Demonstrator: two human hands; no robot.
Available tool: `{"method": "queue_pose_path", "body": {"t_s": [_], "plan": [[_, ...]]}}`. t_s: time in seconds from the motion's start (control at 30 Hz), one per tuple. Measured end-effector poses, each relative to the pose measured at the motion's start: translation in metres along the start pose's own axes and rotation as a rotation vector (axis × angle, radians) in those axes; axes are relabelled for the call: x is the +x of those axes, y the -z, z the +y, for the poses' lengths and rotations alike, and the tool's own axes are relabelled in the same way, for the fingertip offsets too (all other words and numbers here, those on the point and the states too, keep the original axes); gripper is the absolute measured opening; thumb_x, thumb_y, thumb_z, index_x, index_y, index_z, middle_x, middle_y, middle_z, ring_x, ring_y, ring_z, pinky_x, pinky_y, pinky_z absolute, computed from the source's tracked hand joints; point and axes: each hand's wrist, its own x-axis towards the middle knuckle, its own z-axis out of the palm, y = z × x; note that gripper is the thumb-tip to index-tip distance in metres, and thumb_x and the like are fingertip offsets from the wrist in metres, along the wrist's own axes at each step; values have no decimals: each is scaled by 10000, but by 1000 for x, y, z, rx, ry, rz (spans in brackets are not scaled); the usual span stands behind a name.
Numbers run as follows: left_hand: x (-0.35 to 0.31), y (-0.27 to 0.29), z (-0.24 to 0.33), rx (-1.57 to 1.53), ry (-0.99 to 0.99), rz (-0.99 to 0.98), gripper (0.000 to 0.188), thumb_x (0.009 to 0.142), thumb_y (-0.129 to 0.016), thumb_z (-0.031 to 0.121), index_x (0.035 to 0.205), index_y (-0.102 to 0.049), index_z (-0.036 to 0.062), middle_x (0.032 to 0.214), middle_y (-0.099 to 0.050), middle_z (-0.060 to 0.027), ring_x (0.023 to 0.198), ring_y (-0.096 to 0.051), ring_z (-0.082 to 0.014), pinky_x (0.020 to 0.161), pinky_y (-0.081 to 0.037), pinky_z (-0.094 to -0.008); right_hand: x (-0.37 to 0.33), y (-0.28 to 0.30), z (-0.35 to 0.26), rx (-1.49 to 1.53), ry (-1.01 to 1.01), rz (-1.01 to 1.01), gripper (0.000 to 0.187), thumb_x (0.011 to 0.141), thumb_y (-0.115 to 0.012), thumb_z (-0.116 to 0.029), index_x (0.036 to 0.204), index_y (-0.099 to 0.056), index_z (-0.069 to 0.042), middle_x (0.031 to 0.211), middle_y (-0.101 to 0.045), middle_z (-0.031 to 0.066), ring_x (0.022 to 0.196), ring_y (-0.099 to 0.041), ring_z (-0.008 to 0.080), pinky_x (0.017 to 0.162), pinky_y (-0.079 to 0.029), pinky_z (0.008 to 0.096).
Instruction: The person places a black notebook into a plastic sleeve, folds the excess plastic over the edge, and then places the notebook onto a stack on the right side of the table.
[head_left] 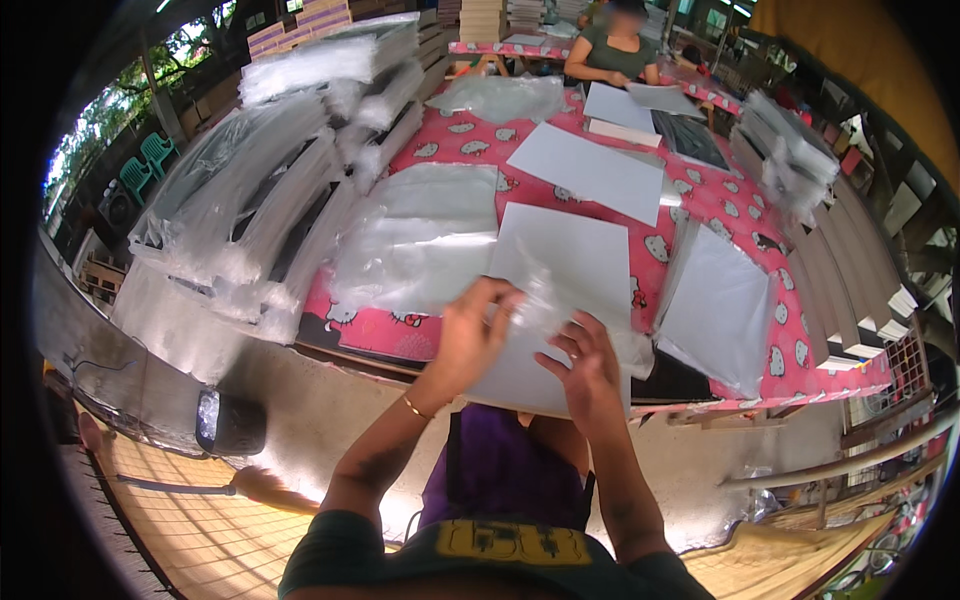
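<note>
My left hand (pixel 472 332) is pinching clear film (pixel 540 285) between thumb and fingers. My right hand (pixel 590 372) is open, fingers spread and slightly curled, thumb apart, just beside the film; contact with it I cannot tell. Film location: bunched over the white sheet (pixel 568 238), in front of me at the near edge of the pink table (pixel 390 333). The sheet's near end lies beneath my hands. Left of the sheet: flat clear bags (pixel 420 245). Right of it: a wrapped pack (pixel 715 305), lying at a slant. Beyond, a second sheet (pixel 588 172). Far left: tall wrapped stacks (pixel 240 200). At the far side, a co-worker (pixel 622 58) is near more paper (pixel 618 108)
</note>
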Motion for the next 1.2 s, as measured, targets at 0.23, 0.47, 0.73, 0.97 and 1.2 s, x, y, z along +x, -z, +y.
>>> {"method": "queue_pose_path", "body": {"t_s": [0.23, 0.47, 0.73, 0.97, 1.2], "plan": [[-8, 2, -1, 185, -328, -91, 87, 836, -652, 66, 829, -582, 16, 759, -605, -99, 648, -592, -201, 615, -460, -284, 14, 12, 15, -132, -16, 208, 109, 891, -612, -116, 964, -607, -35, 927, -630, 35, 887, -595, 136, 873, -491, 341], [0, 14, -21, -458, 333, 139, 109, 927, -568, 126, 935, -497, 44, 735, -546, 4, 711, -503, -52, 655, -421, -223, -3, 13, 0, 270, 53, 75, 146, 924, -568, -161, 1024, -529, -62, 1037, -599, 55, 940, -595, 181, 922, -484, 385], [-30, 47, -34, -561, 391, -163, 147, 875, -591, 13, 935, -463, 56, 830, -524, 12, 755, -445, -47, 688, -375, -200, -3, 29, -31, 36, -208, 29, 276, 931, -549, -246, 1142, -471, -87, 948, -540, 21, 887, -537, 126, 701, -486, 295], [40, 81, 45, -234, -396, -796, 119, 683, -637, 60, 787, -617, 5, 1010, -593, -109, 970, -567, -243, 854, -426, -413, 18, -24, -84, -1187, 89, -680, 50, 768, -655, -27, 778, -609, -45, 894, -520, 38, 821, -531, 179, 692, -436, 330], [47, 29, 57, 677, -456, -575, 381, 705, -535, -28, 1062, -635, 59, 944, -520, -159, 730, -621, -331, 624, -527, -419, 40, 19, -103, -2261, 98, -89, 427, 747, -686, -247, 1154, -587, -162, 1177, -490, 171, 1072, -529, 339, 810, -509, 440]]}}
